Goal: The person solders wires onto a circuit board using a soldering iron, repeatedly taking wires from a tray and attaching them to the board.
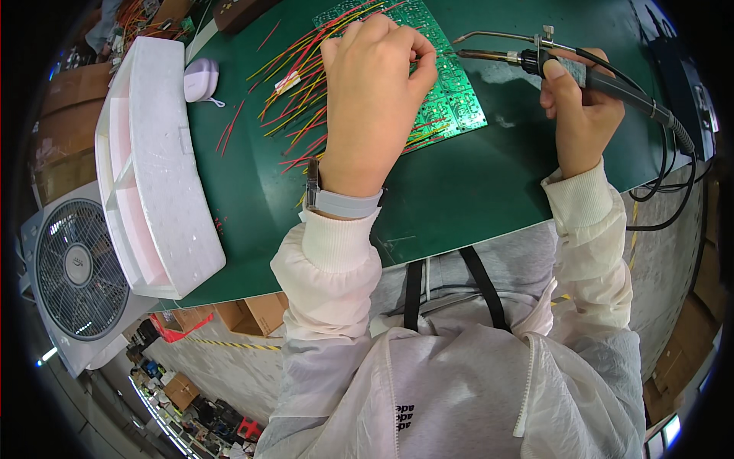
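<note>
My left hand (pixel 376 96) is over a green circuit board panel (pixel 461 107), thumb and forefinger pinched on a thin wire, most of it hidden by the hand. Red and yellow wires (pixel 302 88) fan out leftward from the panel and under that hand. A soldering iron (pixel 527 60) is gripped in my right hand (pixel 582 107), its tip pointing left, close to the left fingertips above the panel. Along the iron's upper side runs a thin curved metal tube (pixel 493 34), clamped to it by a small screw fitting.
A white foam box (pixel 164 168) with compartments stands at the table's left edge, beside a lilac case (pixel 201 79). Loose red wires (pixel 229 128) lie on the green table (pixel 451 203). Black cables (pixel 665 172) hang at the right. A fan (pixel 76 268) is beyond the left edge.
</note>
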`<move>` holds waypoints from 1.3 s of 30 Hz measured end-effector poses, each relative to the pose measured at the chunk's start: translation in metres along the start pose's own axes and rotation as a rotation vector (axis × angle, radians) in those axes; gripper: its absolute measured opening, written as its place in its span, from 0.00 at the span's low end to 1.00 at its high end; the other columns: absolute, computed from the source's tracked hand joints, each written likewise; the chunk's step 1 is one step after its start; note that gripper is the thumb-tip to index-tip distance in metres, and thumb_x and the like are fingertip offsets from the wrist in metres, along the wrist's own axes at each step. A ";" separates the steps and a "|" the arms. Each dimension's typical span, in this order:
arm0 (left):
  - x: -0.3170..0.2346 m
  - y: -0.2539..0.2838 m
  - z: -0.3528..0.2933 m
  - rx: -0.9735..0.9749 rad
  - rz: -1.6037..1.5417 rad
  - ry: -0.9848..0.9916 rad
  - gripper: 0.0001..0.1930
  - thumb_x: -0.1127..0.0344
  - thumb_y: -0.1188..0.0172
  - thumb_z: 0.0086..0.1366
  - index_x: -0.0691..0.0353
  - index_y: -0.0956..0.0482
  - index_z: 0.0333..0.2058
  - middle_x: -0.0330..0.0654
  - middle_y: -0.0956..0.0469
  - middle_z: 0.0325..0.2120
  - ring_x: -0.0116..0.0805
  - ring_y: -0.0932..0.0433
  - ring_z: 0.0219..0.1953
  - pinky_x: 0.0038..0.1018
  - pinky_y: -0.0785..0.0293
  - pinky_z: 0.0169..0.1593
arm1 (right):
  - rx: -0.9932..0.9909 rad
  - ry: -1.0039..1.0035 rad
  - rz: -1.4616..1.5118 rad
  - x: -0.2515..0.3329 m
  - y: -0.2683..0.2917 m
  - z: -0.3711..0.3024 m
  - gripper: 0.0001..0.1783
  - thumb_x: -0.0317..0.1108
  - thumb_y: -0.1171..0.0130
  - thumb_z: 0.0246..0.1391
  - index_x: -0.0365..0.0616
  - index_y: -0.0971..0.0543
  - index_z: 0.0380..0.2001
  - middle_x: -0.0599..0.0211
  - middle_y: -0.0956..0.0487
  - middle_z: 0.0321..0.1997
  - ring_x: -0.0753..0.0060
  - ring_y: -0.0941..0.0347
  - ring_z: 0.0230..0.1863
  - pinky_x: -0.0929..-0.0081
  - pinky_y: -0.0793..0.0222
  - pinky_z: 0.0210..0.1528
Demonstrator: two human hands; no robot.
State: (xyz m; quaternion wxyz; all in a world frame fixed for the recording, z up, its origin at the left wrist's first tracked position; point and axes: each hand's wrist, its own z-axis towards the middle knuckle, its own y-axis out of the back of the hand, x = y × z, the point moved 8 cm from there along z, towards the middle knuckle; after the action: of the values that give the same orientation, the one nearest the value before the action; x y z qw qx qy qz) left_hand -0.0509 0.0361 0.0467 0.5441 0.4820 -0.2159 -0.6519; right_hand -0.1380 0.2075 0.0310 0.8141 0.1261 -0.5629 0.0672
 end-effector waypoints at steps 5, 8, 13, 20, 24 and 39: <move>-0.003 0.002 0.000 -0.019 0.009 -0.039 0.03 0.69 0.40 0.48 0.58 0.24 0.23 0.34 0.31 0.20 0.28 0.31 0.27 0.27 0.45 0.37 | -0.001 0.016 0.011 0.001 0.002 -0.001 0.07 0.29 0.45 0.46 0.36 0.27 0.30 0.71 0.31 0.15 0.86 0.37 0.15 0.90 0.45 0.16; -0.002 0.001 -0.001 -0.012 0.011 -0.035 0.03 0.69 0.40 0.48 0.58 0.25 0.23 0.34 0.31 0.21 0.28 0.31 0.28 0.27 0.45 0.36 | -0.004 0.011 0.020 0.000 0.001 -0.001 0.08 0.29 0.44 0.46 0.36 0.27 0.30 0.71 0.31 0.15 0.86 0.37 0.15 0.90 0.45 0.16; -0.003 0.001 -0.001 0.011 0.025 -0.051 0.03 0.69 0.40 0.49 0.59 0.24 0.24 0.34 0.31 0.21 0.28 0.31 0.29 0.27 0.44 0.37 | 0.002 0.002 0.009 0.001 0.001 -0.002 0.08 0.29 0.43 0.46 0.36 0.27 0.30 0.71 0.31 0.15 0.86 0.37 0.15 0.90 0.44 0.16; 0.001 0.002 -0.001 0.017 -0.026 -0.058 0.04 0.67 0.40 0.51 0.59 0.23 0.24 0.35 0.31 0.21 0.29 0.31 0.29 0.27 0.44 0.37 | 0.009 0.003 -0.012 0.000 0.000 -0.002 0.08 0.28 0.43 0.45 0.36 0.27 0.30 0.71 0.31 0.15 0.86 0.37 0.15 0.90 0.44 0.16; -0.002 0.001 0.000 0.011 -0.007 -0.080 0.04 0.68 0.40 0.50 0.59 0.24 0.24 0.35 0.31 0.21 0.29 0.31 0.29 0.28 0.43 0.37 | 0.021 0.027 0.003 0.000 0.000 -0.002 0.09 0.29 0.42 0.45 0.36 0.28 0.30 0.71 0.31 0.16 0.85 0.37 0.15 0.90 0.44 0.16; -0.002 -0.002 -0.001 -0.010 0.051 -0.166 0.03 0.69 0.40 0.49 0.58 0.25 0.24 0.33 0.30 0.21 0.28 0.31 0.28 0.27 0.42 0.36 | 0.026 0.082 -0.039 0.000 0.002 -0.006 0.12 0.31 0.40 0.45 0.36 0.29 0.30 0.72 0.32 0.15 0.85 0.38 0.16 0.89 0.44 0.18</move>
State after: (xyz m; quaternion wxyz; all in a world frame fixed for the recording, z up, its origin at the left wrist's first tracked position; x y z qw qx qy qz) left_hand -0.0513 0.0392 0.0452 0.5433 0.4178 -0.2691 -0.6766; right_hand -0.1332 0.2108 0.0288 0.8360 0.1448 -0.5255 0.0636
